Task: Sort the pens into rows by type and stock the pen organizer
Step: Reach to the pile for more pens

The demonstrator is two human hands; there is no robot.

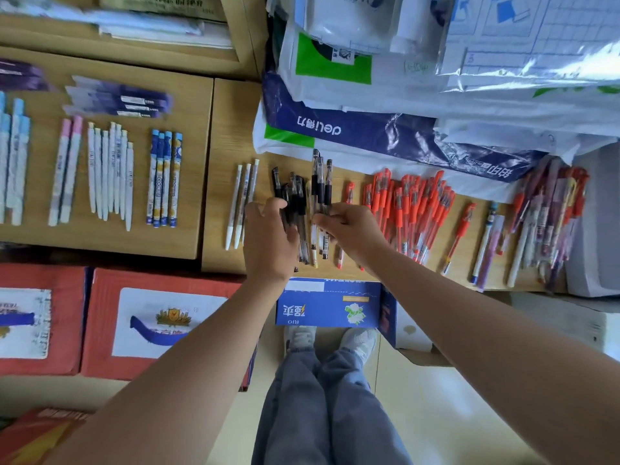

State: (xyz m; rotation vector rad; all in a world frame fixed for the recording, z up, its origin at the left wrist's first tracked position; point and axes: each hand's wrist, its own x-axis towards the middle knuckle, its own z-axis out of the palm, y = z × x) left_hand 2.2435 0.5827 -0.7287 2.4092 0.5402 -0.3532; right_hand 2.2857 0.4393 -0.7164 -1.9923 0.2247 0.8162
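From my remote seat I saw both hands working over the right-hand desk [231, 129], in the middle of its pen row. The left hand [268, 236] was curled over the black pen bunch [297, 196], fingers hooked across the barrels. The pens' caps pointed away from me and their tips came out beneath the palm. The right hand [352, 229] pinched the black-capped pens [320, 176], a few clear barrels whose caps reached further back than the bunch. The two hands sat just beside each other, and I could not tell whether they touched.

Left of the left hand lay three white pens [241, 203], side by side. Right of the right hand spread the red pens [414, 209], a wide, loosely overlapping heap. Beyond them lay a single red pen [458, 234], a blue-tipped pen [484, 243] and a mixed pile [547, 219] at the desk's far end.

The left-hand desk [191, 196] carried sorted rows: cookie-print pens [164, 177], slim white pens [110, 169], pink-capped pens [65, 172], pale blue pens [15, 156] and purple packs [117, 99] behind them.

A blue bag [369, 130] and other plastic-wrapped stock were heaped at the back of the right-hand desk. A blue box [328, 307] sat below the desk's near edge, with red boxes [100, 320] to its left.
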